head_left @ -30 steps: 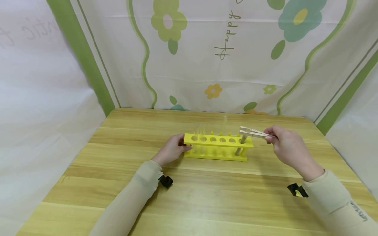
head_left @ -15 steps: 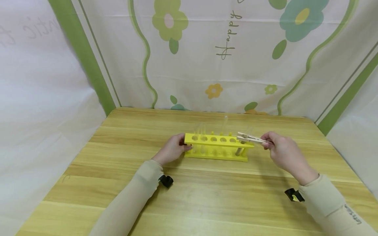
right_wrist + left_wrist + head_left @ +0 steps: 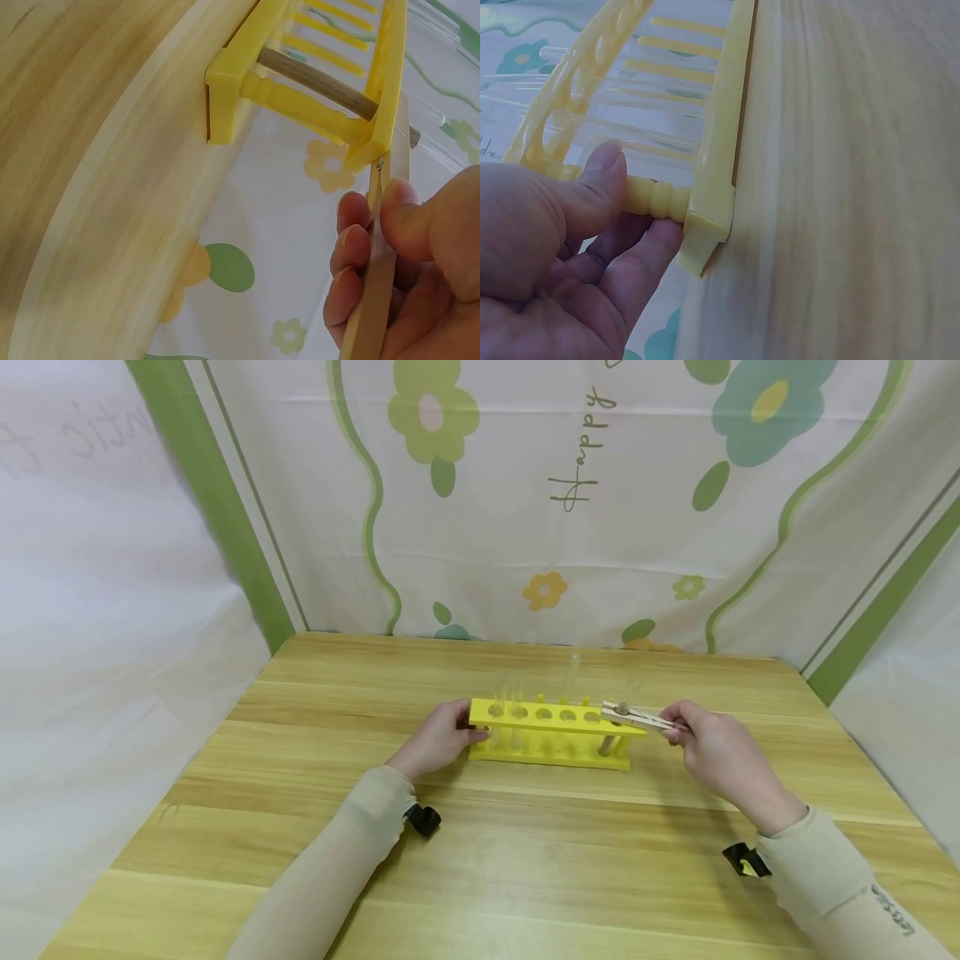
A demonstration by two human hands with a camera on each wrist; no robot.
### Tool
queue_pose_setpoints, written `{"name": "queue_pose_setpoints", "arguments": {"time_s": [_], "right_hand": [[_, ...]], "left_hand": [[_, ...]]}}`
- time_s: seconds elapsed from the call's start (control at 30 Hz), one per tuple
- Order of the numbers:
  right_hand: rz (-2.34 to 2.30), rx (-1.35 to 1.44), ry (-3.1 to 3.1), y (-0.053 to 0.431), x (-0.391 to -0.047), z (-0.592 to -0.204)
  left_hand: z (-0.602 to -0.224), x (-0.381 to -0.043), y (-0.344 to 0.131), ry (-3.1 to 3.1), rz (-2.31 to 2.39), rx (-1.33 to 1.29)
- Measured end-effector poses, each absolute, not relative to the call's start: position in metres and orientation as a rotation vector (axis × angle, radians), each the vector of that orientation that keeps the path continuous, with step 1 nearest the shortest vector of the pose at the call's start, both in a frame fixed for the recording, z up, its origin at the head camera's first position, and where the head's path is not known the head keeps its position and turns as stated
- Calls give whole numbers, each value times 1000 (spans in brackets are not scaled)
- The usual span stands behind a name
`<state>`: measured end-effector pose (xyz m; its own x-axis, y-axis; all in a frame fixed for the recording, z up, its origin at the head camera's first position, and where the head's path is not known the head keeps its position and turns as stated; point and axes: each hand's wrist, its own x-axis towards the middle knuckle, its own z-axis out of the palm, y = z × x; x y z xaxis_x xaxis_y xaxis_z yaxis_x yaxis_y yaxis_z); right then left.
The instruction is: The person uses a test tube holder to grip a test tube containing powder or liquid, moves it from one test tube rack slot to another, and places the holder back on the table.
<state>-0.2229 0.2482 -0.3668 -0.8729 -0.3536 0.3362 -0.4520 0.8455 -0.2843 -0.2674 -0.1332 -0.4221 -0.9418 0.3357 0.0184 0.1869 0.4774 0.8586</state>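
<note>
A yellow test tube rack [image 3: 525,722] stands on the table. My left hand [image 3: 437,742] pinches its left end post [image 3: 649,196] between thumb and fingers. In the rack's rightmost hole sits a test tube with grey-brown contents [image 3: 322,84]; its clear upper part rises above the rack. My right hand [image 3: 723,764] grips a wooden test tube holder [image 3: 651,720] by its handle. The holder's head lies at that tube just above the rack's top plate, with the tube seemingly between its arms. Whether the arms squeeze the glass cannot be made out.
Two clear test tubes [image 3: 517,692] stand in the left holes. Another clear tube [image 3: 572,672] shows upright behind the middle of the rack. The wooden table [image 3: 480,860] reaches back to a flowered cloth backdrop [image 3: 480,527].
My right hand has moved left and slightly down, bringing the holder's head from above the right end of the rack down to its top plate at the tube. My left hand stays put.
</note>
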Motion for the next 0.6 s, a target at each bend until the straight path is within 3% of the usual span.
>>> {"name": "queue_pose_setpoints", "arguments": {"time_s": [0.6], "right_hand": [[534,612,-2813,246,-218,-358]], "left_hand": [[-424,-268,-134,2570,1456,479]]}}
